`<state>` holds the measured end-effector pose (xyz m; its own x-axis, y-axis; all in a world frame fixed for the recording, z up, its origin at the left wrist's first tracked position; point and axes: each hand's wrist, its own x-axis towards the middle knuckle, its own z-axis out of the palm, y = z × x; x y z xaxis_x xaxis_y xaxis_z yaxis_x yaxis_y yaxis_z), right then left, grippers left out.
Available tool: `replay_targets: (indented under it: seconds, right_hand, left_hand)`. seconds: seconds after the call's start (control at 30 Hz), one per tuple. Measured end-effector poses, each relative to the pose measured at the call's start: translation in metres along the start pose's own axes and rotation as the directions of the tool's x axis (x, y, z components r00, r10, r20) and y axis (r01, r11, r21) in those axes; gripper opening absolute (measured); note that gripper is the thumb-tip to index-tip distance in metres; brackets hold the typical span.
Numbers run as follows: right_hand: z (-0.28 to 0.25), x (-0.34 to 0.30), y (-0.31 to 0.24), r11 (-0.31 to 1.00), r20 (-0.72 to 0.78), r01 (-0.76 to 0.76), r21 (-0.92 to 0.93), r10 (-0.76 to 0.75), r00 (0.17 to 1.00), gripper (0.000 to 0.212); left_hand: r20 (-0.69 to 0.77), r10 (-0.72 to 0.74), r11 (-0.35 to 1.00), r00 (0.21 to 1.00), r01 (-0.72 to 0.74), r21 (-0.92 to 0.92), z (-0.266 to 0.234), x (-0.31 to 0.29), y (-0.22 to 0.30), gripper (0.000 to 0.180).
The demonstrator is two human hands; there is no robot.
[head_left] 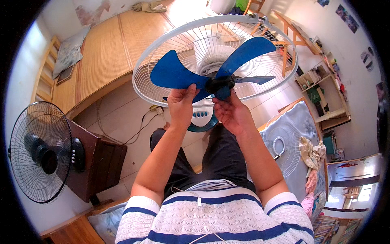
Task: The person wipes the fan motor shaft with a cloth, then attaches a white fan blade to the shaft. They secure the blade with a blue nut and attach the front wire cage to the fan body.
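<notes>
A blue fan blade (174,71) assembly with a dark hub sits in front of a white wire rear grille (142,53). My left hand (181,106) pinches the edge of a lower blade between thumb and fingers. Close by, my right hand (233,113) is closed on the blue part just below the hub; its fingertips are partly hidden there. Beneath both hands stands the fan's white and teal base (202,114) with several blue buttons, between my legs. The detached white front grille (284,144) lies on the bluish bedding at the right.
A black fan (40,152) stands on a dark wooden cabinet (107,162) at the left. A mat-covered bed (109,49) fills the far left. Cords (136,136) trail across the tiled floor. Crumpled cloth (312,152) lies beside the front grille; a small shelf (329,110) stands farther right.
</notes>
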<state>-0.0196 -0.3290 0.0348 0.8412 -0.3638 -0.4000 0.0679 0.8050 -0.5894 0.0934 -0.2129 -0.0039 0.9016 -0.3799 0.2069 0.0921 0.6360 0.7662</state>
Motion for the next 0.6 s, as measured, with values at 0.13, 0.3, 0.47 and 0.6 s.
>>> replay_targets:
  seconds: [0.13,0.3,0.47,0.6]
  right_hand:
    - [0.007,-0.005,0.003,0.992,-0.082,0.1,-0.074,-0.106,0.991,0.043]
    - [0.024,-0.013,0.005,0.957,-0.069,0.159,-0.241,-0.18,0.981,0.039]
    - [0.022,-0.01,0.002,0.992,-0.043,0.06,-0.111,-0.066,0.997,0.04]
    - [0.01,-0.003,0.001,0.999,-0.001,-0.004,0.052,0.004,1.0,0.045]
  left_hand:
    - [0.001,0.002,1.0,1.0,-0.002,-0.001,0.001,-0.001,0.0,0.012]
    - [-0.013,-0.009,1.0,1.0,0.008,-0.016,-0.001,0.0,-0.001,0.011]
    - [-0.016,0.0,1.0,1.0,0.0,0.011,-0.001,0.001,-0.001,0.01]
    - [-0.009,0.003,1.0,1.0,-0.003,-0.002,0.001,0.0,0.0,0.01]
